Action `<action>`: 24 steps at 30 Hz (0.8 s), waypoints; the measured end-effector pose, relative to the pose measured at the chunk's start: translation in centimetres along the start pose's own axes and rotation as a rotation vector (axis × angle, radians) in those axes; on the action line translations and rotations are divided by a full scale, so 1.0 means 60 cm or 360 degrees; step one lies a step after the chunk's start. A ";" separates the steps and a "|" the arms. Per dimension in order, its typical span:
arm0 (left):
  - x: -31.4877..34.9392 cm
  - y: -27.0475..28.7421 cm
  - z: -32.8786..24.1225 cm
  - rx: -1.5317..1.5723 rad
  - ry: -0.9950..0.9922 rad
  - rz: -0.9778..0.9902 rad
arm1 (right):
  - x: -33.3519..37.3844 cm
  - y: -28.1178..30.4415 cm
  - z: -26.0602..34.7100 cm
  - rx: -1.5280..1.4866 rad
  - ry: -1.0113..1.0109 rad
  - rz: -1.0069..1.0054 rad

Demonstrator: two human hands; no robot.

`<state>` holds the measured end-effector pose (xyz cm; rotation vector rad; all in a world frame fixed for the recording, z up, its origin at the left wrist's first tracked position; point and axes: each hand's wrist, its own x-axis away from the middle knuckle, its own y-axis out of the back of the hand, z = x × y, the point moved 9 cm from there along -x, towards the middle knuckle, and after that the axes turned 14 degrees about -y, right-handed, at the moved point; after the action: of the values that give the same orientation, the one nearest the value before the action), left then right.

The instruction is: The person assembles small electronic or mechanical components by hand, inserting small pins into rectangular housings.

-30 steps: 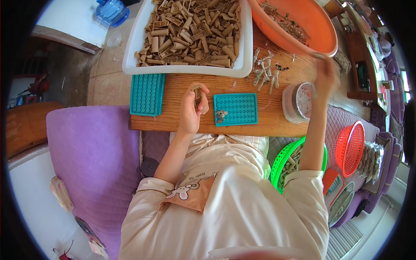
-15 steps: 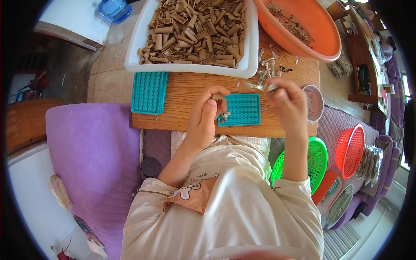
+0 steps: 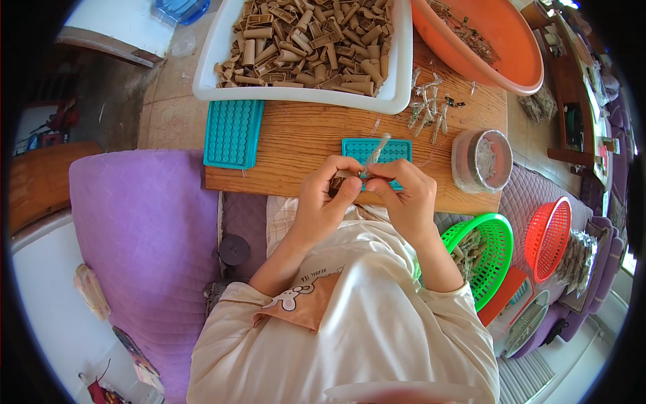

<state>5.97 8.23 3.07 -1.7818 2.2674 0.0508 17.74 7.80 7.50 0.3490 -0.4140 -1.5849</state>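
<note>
My left hand (image 3: 319, 202) and my right hand (image 3: 410, 200) meet above the front edge of the wooden table. Curled left fingers hold a small brown plastic casing (image 3: 336, 182), mostly covered by the hand. The right thumb and forefinger pinch a bundle of thin clear wire (image 3: 377, 149) against it; its looped end sticks up between the hands. What joins wire and casing is hidden by the fingertips. Just behind my hands lies a teal tray (image 3: 350, 143) with rows of round hollows, partly covered. Further back are several loose clear wire bundles (image 3: 426, 101).
A white bin (image 3: 303, 97) full of brown casings takes up the table's back. An orange basin (image 3: 515, 71) stands back right, a round tub (image 3: 464, 165) at the right edge. Stacked teal trays (image 3: 232, 135) lie left. Green (image 3: 499, 262) and red (image 3: 552, 236) baskets sit right.
My right hand has come down and left from beside the tub, bringing the wire bundle to the casing in my left hand. The view has shifted slightly.
</note>
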 end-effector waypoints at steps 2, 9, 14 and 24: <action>0.001 -0.001 0.010 0.0107 0.0044 -0.0065 | 0.000 0.001 0.001 0.0006 0.0011 -0.0025; 0.009 -0.012 0.039 0.0769 0.0214 -0.0241 | 0.003 0.002 -0.008 -0.0189 -0.0088 -0.0063; 0.001 -0.024 0.023 0.1167 0.0119 -0.0422 | 0.019 0.012 -0.016 -0.0334 -0.0166 -0.0280; 0.008 -0.026 0.013 0.0931 0.0052 -0.0180 | 0.024 0.011 0.030 -0.0118 0.0129 -0.0253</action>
<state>7.52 7.50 2.43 -1.5818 1.9183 -0.6007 17.42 6.40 9.44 0.3952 -0.2695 -1.7297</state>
